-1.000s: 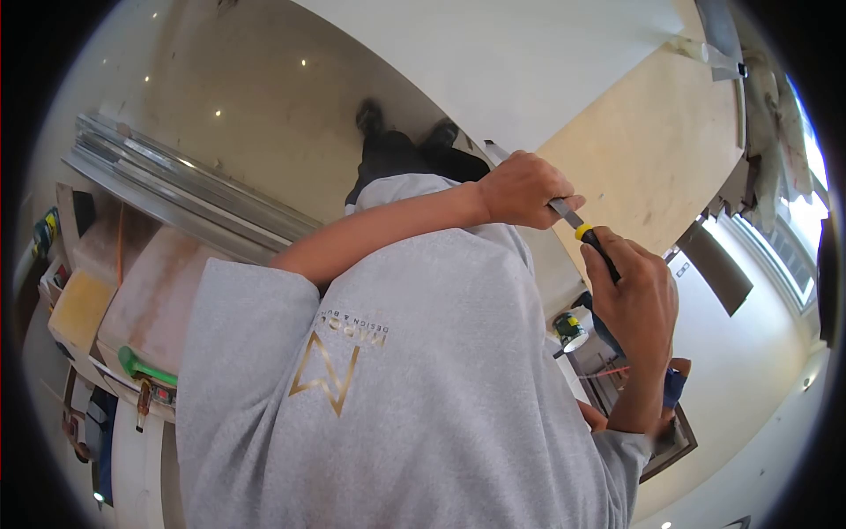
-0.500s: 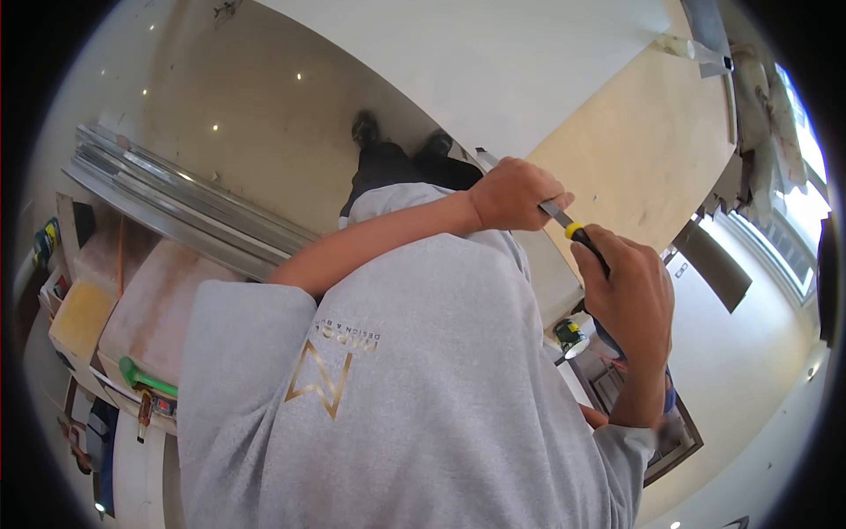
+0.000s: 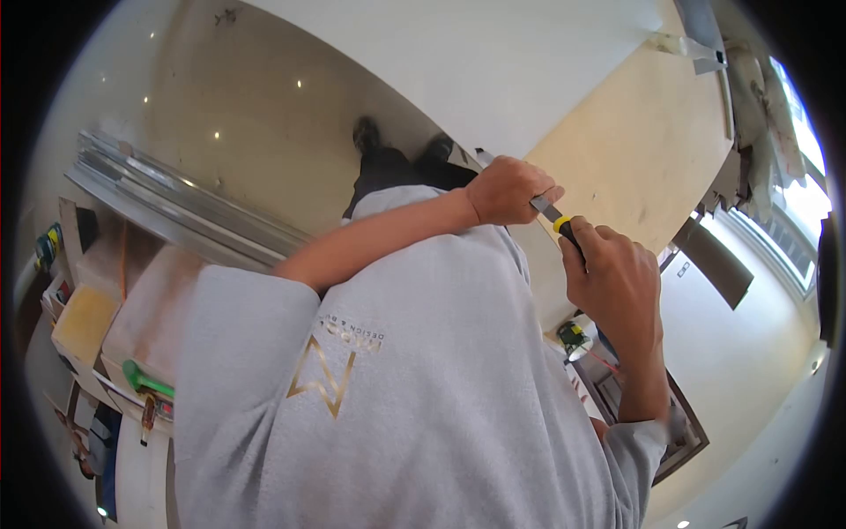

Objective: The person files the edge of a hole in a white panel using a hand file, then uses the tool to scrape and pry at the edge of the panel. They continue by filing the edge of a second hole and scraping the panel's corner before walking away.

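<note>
The black and yellow handle [image 3: 569,236] of a hand tool is wrapped in the fingers of my right hand [image 3: 615,275]. Its flat metal blade [image 3: 545,208] points up and left and meets the fingers of my left hand [image 3: 511,190]. That hand is closed, with its forearm across my grey shirt [image 3: 414,370]. A pale metallic end [image 3: 483,157] shows beyond the left fist, roughly in line with the blade; whether it belongs to the same tool I cannot tell.
A large white panel [image 3: 476,70] and a light wood board [image 3: 630,145] lie ahead. Long metal profiles [image 3: 176,194] are stacked at left, near boxes [image 3: 84,319] and a green-handled tool [image 3: 145,379]. A green-labelled can [image 3: 573,337] stands at the right.
My right hand and the tool have shifted slightly left. My left hand has moved a little left too, still closed at the blade.
</note>
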Motion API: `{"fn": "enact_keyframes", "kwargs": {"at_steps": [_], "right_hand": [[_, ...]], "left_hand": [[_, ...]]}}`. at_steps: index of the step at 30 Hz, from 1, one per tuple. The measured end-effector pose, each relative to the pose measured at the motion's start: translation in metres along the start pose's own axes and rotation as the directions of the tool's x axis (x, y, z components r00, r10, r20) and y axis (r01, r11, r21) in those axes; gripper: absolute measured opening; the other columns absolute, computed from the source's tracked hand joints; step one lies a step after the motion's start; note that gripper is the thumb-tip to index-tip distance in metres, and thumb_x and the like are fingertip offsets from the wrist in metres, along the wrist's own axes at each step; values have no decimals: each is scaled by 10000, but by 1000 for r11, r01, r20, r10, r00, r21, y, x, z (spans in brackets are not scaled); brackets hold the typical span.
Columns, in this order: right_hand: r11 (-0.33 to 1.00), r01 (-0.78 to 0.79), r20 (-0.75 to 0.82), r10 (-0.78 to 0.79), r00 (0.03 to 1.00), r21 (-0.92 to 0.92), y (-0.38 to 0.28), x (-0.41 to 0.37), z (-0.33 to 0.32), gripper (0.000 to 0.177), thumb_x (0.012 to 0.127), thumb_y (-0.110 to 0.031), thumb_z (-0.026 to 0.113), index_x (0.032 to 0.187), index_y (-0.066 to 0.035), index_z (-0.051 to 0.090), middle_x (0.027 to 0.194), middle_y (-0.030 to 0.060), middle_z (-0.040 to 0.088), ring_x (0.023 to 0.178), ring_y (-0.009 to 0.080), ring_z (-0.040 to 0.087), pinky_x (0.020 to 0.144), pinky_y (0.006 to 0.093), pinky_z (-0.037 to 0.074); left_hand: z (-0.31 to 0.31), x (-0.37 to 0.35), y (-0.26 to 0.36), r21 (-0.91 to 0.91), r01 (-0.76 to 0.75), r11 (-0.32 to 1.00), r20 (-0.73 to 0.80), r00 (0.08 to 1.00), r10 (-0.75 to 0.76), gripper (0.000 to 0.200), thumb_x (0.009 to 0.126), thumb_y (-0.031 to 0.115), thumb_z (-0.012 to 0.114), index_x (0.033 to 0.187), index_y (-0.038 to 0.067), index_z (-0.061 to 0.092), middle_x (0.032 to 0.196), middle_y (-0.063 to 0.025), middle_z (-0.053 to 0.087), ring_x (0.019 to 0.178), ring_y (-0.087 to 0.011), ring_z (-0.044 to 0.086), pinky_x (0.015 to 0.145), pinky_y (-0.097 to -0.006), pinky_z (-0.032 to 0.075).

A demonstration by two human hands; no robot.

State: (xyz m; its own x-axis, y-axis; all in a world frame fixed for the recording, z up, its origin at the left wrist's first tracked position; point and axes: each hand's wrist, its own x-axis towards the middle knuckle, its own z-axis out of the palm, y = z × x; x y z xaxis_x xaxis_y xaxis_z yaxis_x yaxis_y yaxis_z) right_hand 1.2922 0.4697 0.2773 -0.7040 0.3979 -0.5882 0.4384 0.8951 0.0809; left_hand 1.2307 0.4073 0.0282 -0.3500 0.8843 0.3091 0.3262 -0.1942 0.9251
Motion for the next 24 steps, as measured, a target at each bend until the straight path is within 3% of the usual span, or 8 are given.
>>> {"fn": "enact_keyframes", "kwargs": {"at_steps": [3,6,9,10,13,16,19,24], "right_hand": [[983,-49,-24,54,998,174,3,1,-7,183,994,-207,737,1042,-32,758,764,158,723,676,369,717,627,477,544],[963,-127,18,126,992,237,2,0,-13,206,992,-208,737,1063,-19,778,802,183,744,701,383,719,644,476,537],[922,-273,123,247,961,275,6,-3,-25,279,995,-209,746,1191,-22,815,828,176,757,625,299,681,620,415,501],[931,-268,128,243,962,249,7,-4,-26,292,1003,-221,748,1210,-27,818,834,169,762,628,279,668,621,403,501],[933,-227,75,214,974,279,9,-8,-19,236,992,-198,747,1148,-31,804,885,188,770,720,380,719,660,464,529],[954,-146,-25,158,987,263,10,-16,-8,238,996,-196,751,1173,-44,797,891,168,771,727,369,725,656,465,534],[970,-148,-5,152,988,195,10,-15,-5,276,1001,-220,777,1198,-36,830,993,175,817,714,301,759,665,403,562],[979,-120,-3,122,993,165,11,-13,-3,272,996,-201,782,1221,-53,822,939,153,810,700,309,750,641,407,558]], "left_hand": [[-2,2,6,-67,79,995,-22,997,-80,260,986,196,689,761,67,675,719,-119,686,691,-350,695,650,-471,548],[-6,3,12,-163,17,986,-112,993,-36,261,984,171,722,762,61,637,703,-118,619,657,-344,630,620,-468,483],[-13,5,20,-193,15,981,-6,1000,-16,313,992,201,751,742,58,629,679,-130,605,644,-353,619,615,-465,475],[-9,5,20,-207,22,978,-5,1000,-23,353,1009,226,753,728,59,619,659,-131,591,630,-356,611,613,-465,470],[-8,4,21,-172,36,984,24,999,-33,352,1005,216,747,720,61,610,657,-131,589,626,-354,608,612,-468,465],[-11,3,21,-162,13,987,30,1000,-8,342,1001,208,745,721,61,614,657,-125,594,626,-345,615,616,-469,465],[-7,1,19,-150,32,988,12,999,-31,320,992,202,749,731,61,627,657,-118,597,626,-338,618,621,-469,467],[-7,-1,20,-147,11,989,-22,1000,-15,337,972,226,774,718,58,629,663,-113,604,625,-331,616,608,-462,462]]}}
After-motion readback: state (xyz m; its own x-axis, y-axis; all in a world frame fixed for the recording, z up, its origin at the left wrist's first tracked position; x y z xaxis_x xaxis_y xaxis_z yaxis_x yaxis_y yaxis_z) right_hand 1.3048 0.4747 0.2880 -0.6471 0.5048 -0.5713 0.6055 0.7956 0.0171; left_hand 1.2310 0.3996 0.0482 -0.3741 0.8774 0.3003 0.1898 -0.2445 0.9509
